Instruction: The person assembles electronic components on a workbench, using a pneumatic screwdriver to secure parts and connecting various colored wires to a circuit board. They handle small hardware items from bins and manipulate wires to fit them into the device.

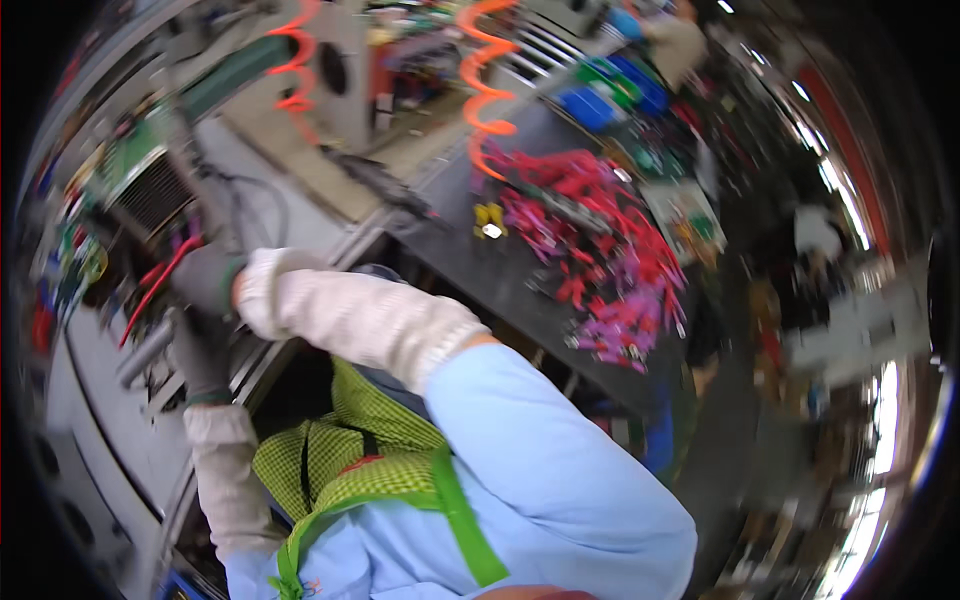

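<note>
Both my hands wear grey gloves and are close together at the left, over the workbench. My right hand (207,280) reaches across from the right, its fingers closed on a thin red wire (152,290) that sticks out to the left and down. Just below it is my left hand (203,355), beside a grey bar-like part (146,355). Motion blur and the right hand hide the left fingers. A dark ribbed block (152,195) stands just beyond the hands, with multicoloured wires (85,265) to its left.
A heap of red and pink wires (610,240) lies on a dark table (480,265) to the right, beside a small yellow piece (488,218). Orange coiled hoses (488,90) lead down to hand tools (375,180). Blue bins (590,107) and another person (672,45) are farther back.
</note>
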A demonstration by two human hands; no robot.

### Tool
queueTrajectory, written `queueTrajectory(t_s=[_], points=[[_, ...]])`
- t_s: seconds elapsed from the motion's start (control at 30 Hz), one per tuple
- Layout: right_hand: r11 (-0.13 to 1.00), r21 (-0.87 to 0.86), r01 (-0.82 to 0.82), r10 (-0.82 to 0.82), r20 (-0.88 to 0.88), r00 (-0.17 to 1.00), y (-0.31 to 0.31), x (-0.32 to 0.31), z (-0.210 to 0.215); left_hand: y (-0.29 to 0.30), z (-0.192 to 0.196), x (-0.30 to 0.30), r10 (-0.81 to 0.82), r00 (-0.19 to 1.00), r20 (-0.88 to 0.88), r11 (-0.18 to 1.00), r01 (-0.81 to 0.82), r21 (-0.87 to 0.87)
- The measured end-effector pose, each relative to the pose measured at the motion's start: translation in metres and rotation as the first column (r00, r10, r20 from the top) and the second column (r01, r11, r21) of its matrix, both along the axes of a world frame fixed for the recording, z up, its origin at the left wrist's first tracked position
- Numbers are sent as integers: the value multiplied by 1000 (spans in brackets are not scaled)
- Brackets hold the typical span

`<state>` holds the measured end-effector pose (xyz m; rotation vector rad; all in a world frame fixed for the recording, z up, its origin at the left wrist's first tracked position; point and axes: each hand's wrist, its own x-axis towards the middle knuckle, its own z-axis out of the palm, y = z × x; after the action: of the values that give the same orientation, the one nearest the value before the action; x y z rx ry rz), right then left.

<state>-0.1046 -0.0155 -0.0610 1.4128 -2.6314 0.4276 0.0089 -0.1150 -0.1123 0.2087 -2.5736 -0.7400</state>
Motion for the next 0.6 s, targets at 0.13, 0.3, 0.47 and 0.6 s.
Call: queueTrajectory(t_s=[0.13, 0.3, 0.47, 0.6], points=[[1000, 25, -16, 20, -155, 988, 5, 3, 1, 12, -3, -3, -119, 958, -259, 936, 195, 292], [992, -39, -116, 105, -217, 970, 15, 3, 1, 23, 7, -4, -1, 958, -287, 11, 287, 958], [927, -260, -270, 196, -278, 940, 28, 0, 7, 35, 20, 1, 129, 980, -153, -433, 195, 880], [958, -182, -221, 148, -347, 926, 27, 9, 18, 34, 17, -1, 54, 984, -173, -284, 181, 942]])
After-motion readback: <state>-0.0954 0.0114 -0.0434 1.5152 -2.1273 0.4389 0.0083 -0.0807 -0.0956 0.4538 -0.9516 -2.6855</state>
